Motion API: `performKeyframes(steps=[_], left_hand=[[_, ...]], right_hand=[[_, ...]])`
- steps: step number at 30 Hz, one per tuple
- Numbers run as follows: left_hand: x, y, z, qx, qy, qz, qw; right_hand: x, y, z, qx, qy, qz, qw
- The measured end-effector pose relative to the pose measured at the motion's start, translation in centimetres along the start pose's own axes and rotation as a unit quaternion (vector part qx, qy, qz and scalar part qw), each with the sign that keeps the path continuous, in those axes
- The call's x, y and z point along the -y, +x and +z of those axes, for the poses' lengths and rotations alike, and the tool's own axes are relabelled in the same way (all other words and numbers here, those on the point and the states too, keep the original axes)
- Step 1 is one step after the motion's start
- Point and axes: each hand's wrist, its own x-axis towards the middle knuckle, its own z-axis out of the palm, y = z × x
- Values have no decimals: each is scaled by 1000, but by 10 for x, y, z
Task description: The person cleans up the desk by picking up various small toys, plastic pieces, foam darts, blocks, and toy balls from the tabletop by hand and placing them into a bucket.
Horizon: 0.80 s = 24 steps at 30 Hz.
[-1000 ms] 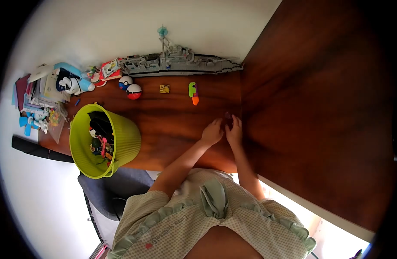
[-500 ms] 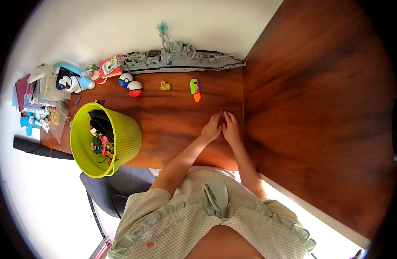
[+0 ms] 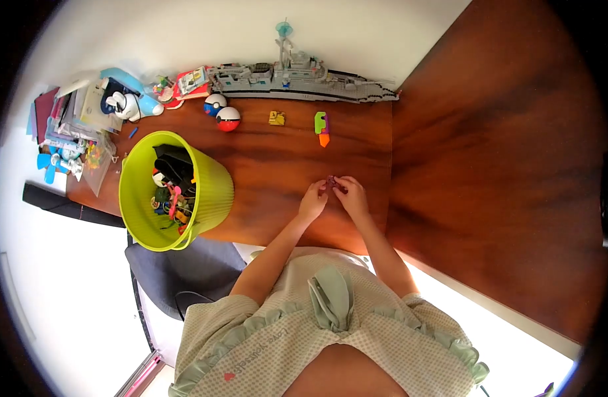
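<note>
A small dark purple object (image 3: 331, 181) sits between the fingertips of both hands, too small to name. My left hand (image 3: 312, 200) is closed, with its fingertips pinched at the object's left side. From the other side my right hand (image 3: 351, 195) grips it with bent fingers. Both hands are over the wooden table, near its front edge. Beyond them lies a green, purple and orange toy knife (image 3: 322, 128). A small yellow block-like toy (image 3: 277, 118) lies to its left.
A lime green bucket (image 3: 219, 192) full of mixed toys stands on the left. Along the wall rests a grey brick-built warship (image 3: 304, 87). Two toy balls (image 3: 228, 120) sit before it. Papers and a white-blue toy (image 3: 129, 106) crowd the far left. A dark chair (image 3: 185, 271) is below.
The view has shifted, so the table things appear farther right and the bucket higher. My hands have come slightly nearer my body, and the purple object shows more clearly between the fingers.
</note>
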Motion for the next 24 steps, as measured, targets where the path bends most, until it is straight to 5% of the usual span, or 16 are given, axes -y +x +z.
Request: performKeyframes(steps=[3, 24], left_hand=[[9, -7, -9, 3, -86, -26, 996], [61, -37, -116, -20, -34, -68, 997]], right_hand=[[10, -2, 10, 7, 3, -8, 1000], [87, 31, 107, 85, -71, -59, 992]])
